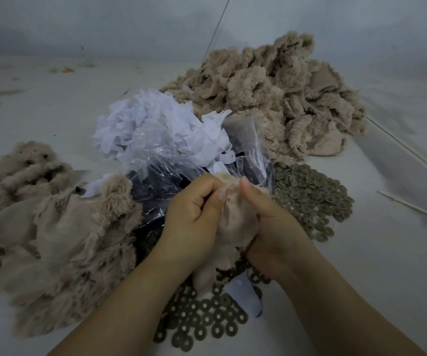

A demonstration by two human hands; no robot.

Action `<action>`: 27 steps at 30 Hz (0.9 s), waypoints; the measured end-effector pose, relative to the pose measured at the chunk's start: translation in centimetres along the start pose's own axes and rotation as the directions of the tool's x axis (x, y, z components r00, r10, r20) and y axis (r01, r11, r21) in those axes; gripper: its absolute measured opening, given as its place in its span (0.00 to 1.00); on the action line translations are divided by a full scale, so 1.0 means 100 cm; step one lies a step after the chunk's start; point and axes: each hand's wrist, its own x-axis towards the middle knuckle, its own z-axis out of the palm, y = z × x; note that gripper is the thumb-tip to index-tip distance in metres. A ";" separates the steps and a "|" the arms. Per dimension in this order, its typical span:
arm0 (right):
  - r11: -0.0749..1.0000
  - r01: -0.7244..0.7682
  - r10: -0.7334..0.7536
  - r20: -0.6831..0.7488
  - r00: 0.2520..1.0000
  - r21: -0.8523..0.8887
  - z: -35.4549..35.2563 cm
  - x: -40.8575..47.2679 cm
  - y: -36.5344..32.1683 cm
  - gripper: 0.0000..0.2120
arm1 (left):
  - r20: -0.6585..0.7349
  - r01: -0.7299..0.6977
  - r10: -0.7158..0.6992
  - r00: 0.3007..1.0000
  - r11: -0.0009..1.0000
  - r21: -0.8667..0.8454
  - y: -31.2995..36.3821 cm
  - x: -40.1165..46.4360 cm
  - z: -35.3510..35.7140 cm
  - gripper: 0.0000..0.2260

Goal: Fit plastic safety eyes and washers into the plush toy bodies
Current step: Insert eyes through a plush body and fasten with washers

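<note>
A beige plush body point(233, 222), turned inside out, sits between both hands at the centre. My left hand point(194, 209) grips its left side with curled fingers and pinches the fabric near the top. My right hand point(266, 227) holds the right side, thumb up against the cloth. Grey-green round washers point(312, 194) lie heaped to the right, and more washers point(207, 319) lie in front below my wrists. A clear plastic bag point(161, 181) of dark safety eyes lies just behind my hands. Whether an eye is in the fabric is hidden.
A big pile of beige plush bodies point(279, 96) lies at the back right, another plush pile point(53, 227) at the left. White paper scraps point(156, 124) top the bag. Thin white sticks point(412, 209) lie at the right on the white table point(53, 104).
</note>
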 end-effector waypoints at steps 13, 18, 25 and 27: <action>0.999 0.029 -0.031 -0.063 0.997 -0.031 0.001 0.000 0.002 0.16 | -0.082 0.213 -0.228 0.970 0.963 -0.165 -0.007 0.000 -0.002 0.10; 1.000 -0.004 0.002 -0.079 0.997 -0.025 -0.001 0.001 0.000 0.16 | -0.087 0.190 -0.205 0.975 0.969 -0.160 -0.005 -0.001 0.000 0.09; 0.998 0.012 -0.011 -0.010 1.000 0.061 0.002 0.000 0.000 0.18 | -0.103 0.107 -0.117 0.988 0.990 -0.095 -0.003 -0.002 0.004 0.10; 0.997 -0.026 0.026 -0.009 1.000 0.079 0.002 0.000 -0.001 0.18 | -0.119 0.115 -0.127 0.985 0.988 -0.104 -0.002 -0.002 0.005 0.09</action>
